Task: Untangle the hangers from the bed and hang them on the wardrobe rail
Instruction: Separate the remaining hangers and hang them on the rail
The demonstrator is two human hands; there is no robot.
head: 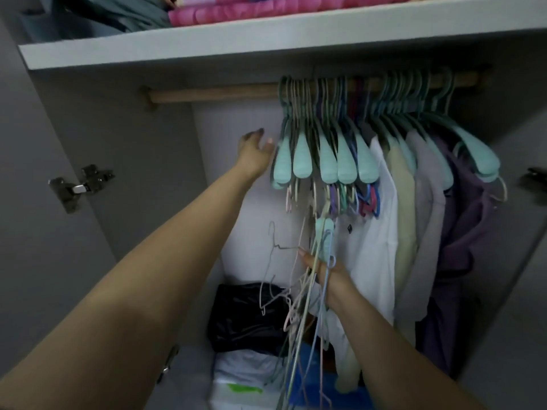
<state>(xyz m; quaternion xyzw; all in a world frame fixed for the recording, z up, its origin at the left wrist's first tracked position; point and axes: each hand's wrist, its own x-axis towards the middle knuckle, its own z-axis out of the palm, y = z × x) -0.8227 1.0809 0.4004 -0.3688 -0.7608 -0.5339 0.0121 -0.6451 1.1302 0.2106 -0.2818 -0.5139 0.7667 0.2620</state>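
Rail [213, 94]: bare wood at 10 o'clock, room for more.
Left hand [256, 153]: fingers apart, against hung hangers [327, 155], likely pushing them aside.
Right hand [321, 269]: fingers clamped on tangled bundle [296, 297] at 6 o'clock, awaiting hanging.

Dim, soft wardrobe view with wide-angle bend.
I see light fall from the near side onto the shelf [207, 51] edge; under it lies shadow, the edges curve, and everything looks slightly blurred.
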